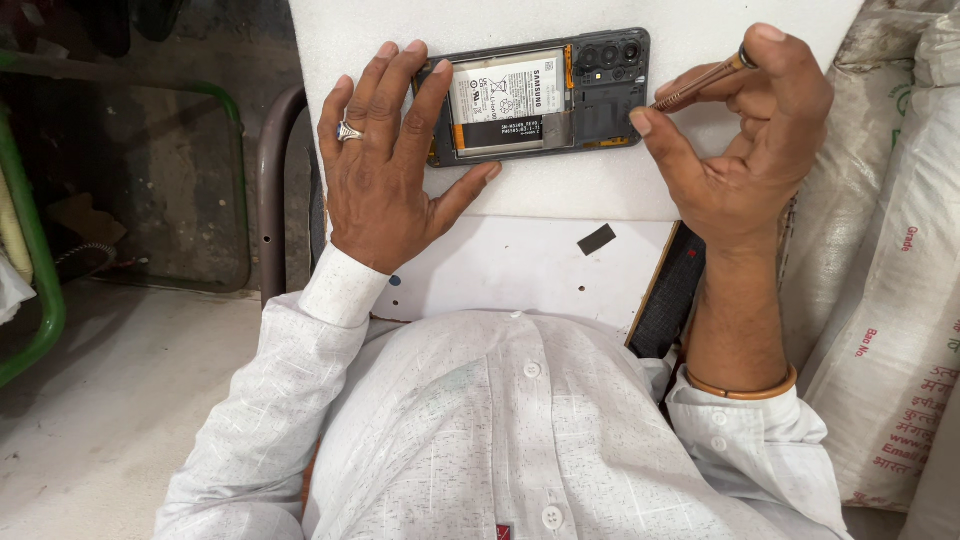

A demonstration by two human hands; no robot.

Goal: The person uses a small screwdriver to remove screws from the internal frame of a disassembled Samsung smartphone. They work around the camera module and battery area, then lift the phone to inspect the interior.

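You had the opened phone (pixel 540 95) lying flat on the white foam sheet (pixel 600 190). Your left hand (pixel 385 165) was spread, pressing the phone's left end. Your right hand (pixel 745 140) pinched a thin tool (pixel 700 85) at its right end. The phone looked light, stiff and fragile inside; hold it by the frame edges.
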